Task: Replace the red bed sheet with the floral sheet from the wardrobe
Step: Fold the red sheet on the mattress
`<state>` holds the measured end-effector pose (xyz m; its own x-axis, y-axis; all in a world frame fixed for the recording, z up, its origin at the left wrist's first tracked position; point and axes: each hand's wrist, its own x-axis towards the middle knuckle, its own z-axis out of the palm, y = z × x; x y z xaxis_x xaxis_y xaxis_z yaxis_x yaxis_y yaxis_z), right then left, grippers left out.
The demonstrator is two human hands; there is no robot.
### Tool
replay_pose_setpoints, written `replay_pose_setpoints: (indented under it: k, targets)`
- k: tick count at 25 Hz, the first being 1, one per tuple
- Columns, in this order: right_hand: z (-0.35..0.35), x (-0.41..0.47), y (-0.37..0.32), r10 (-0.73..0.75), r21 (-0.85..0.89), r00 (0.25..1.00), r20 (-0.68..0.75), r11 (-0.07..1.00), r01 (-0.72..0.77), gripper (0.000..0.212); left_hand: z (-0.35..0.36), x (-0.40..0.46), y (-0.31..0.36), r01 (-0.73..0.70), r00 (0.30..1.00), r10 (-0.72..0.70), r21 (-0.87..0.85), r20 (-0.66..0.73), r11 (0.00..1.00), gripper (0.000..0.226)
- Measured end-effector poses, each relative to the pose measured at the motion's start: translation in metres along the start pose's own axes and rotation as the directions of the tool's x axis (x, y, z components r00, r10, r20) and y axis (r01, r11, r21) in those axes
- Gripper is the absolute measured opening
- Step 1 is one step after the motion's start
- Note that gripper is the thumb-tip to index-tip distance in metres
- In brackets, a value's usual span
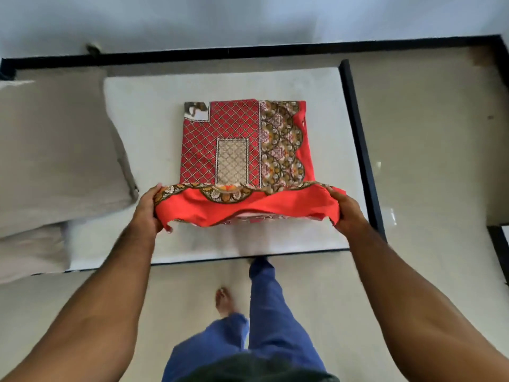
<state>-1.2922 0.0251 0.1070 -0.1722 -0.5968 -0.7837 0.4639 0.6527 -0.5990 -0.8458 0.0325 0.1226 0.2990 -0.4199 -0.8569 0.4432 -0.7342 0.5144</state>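
- Red bed sheet [242, 144] is laid folded on the bare mattress [137, 111]
- near edge is gripped by left hand [147, 209] and right hand [345, 212], lifted a bit

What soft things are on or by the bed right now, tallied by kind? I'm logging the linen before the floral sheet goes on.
Red patterned sheet, folded, near edge gripped by the left hand and right hand: 1
Beige pillows, stacked at the left: 2
Bare white mattress: 1
Total: 4
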Motion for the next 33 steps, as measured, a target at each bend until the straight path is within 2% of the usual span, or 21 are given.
replay_pose_setpoints:
  k: [3, 9, 10, 12, 13, 14, 16, 17, 18, 19, 21, 22, 24, 26, 27, 28, 29, 30, 31, 32, 33]
  targets:
    - [0.039, 0.072, -0.046, 0.006, -0.006, 0.999, -0.053, 1.000, -0.007, 0.018, 0.043, 0.055, 0.038, -0.032, 0.997, 0.024, -0.107, -0.080, 0.994, 0.021]
    - [0.094, 0.209, -0.093, 0.016, 0.019, 0.978, -0.207, 1.000, -0.012, 0.010, 0.083, 0.194, 0.095, -0.023, 0.978, -0.003, -0.118, -0.209, 0.993, 0.008]
    - [0.098, 0.230, -0.099, 0.002, 0.003, 0.970, -0.244, 1.000, -0.001, 0.017, 0.089, 0.212, 0.105, 0.011, 0.981, -0.037, -0.138, -0.191, 0.990, 0.010]
    - [0.107, 0.261, -0.112, -0.021, -0.010, 0.963, -0.269, 1.000, 0.019, 0.028, 0.106, 0.228, 0.120, -0.015, 0.988, -0.009, -0.153, -0.152, 0.988, 0.006]
    - [0.115, 0.278, -0.118, -0.027, 0.034, 0.969, -0.247, 0.999, 0.037, 0.030, 0.118, 0.242, 0.132, -0.025, 0.994, 0.002, -0.200, -0.112, 0.979, 0.009]
    - [0.123, 0.296, -0.122, -0.038, 0.115, 0.981, -0.192, 0.992, 0.061, 0.030, 0.130, 0.258, 0.143, -0.071, 0.997, 0.059, -0.272, -0.050, 0.960, 0.021]
    - [0.143, 0.323, -0.131, -0.078, 0.212, 0.993, -0.085, 0.973, 0.095, 0.019, 0.153, 0.285, 0.161, -0.145, 0.981, 0.191, -0.542, 0.031, 0.828, 0.039]
    - [0.147, 0.340, -0.131, -0.108, 0.242, 0.992, -0.062, 0.963, 0.120, 0.015, 0.163, 0.298, 0.165, -0.176, 0.961, 0.269, -0.619, 0.060, 0.765, 0.039]
    - [0.149, 0.358, -0.123, -0.157, 0.190, 0.984, -0.084, 0.967, 0.170, 0.029, 0.174, 0.309, 0.167, -0.222, 0.946, 0.320, -0.629, 0.044, 0.745, 0.036]
    - [0.148, 0.369, -0.114, -0.203, 0.067, 0.976, -0.079, 0.976, 0.208, 0.043, 0.181, 0.314, 0.163, -0.291, 0.933, 0.360, -0.556, 0.016, 0.779, 0.032]
    - [0.141, 0.382, -0.075, -0.208, -0.241, 0.977, -0.047, 0.952, 0.191, 0.051, 0.175, 0.327, 0.127, -0.371, 0.927, 0.373, -0.216, -0.031, 0.903, 0.030]
    - [0.138, 0.375, -0.051, -0.189, -0.374, 0.981, -0.037, 0.913, 0.162, 0.047, 0.167, 0.332, 0.097, -0.358, 0.930, 0.356, -0.004, -0.088, 0.934, 0.032]
    - [0.124, 0.360, 0.009, -0.071, -0.488, 0.997, 0.004, 0.870, 0.064, 0.032, 0.143, 0.336, 0.024, -0.287, 0.938, 0.336, 0.350, -0.088, 0.892, 0.033]
    - [0.113, 0.330, 0.064, 0.069, -0.528, 0.997, 0.031, 0.848, -0.042, 0.029, 0.122, 0.321, -0.046, -0.223, 0.954, 0.293, 0.512, -0.058, 0.830, 0.039]
    - [0.108, 0.313, 0.089, 0.123, -0.534, 0.992, 0.013, 0.840, -0.097, 0.027, 0.116, 0.308, -0.076, -0.212, 0.945, 0.317, 0.586, -0.081, 0.782, 0.045]
    - [0.102, 0.295, 0.110, 0.150, -0.526, 0.988, -0.027, 0.838, -0.142, 0.023, 0.111, 0.296, -0.103, -0.162, 0.927, 0.340, 0.647, -0.160, 0.745, 0.050]
    - [0.096, 0.277, 0.130, 0.163, -0.530, 0.982, -0.098, 0.827, -0.190, 0.017, 0.108, 0.283, -0.120, -0.036, 0.893, 0.327, 0.673, -0.311, 0.738, 0.055]
    - [0.088, 0.260, 0.148, 0.165, -0.552, 0.966, -0.197, 0.796, -0.248, 0.011, 0.104, 0.275, -0.136, 0.122, 0.839, 0.241, 0.601, -0.488, 0.790, 0.063]
    - [0.077, 0.247, 0.165, 0.163, -0.573, 0.935, -0.316, 0.753, -0.325, 0.017, 0.099, 0.269, -0.149, 0.266, 0.769, 0.085, 0.438, -0.633, 0.859, 0.074]
    - [0.068, 0.234, 0.176, 0.190, -0.565, 0.890, -0.414, 0.712, -0.416, 0.028, 0.093, 0.266, -0.163, 0.328, 0.714, -0.090, 0.219, -0.694, 0.919, 0.082]
    - [0.059, 0.226, 0.186, 0.264, -0.492, 0.847, -0.462, 0.718, -0.492, 0.038, 0.088, 0.262, -0.172, 0.339, 0.717, -0.244, 0.021, -0.653, 0.940, 0.081]
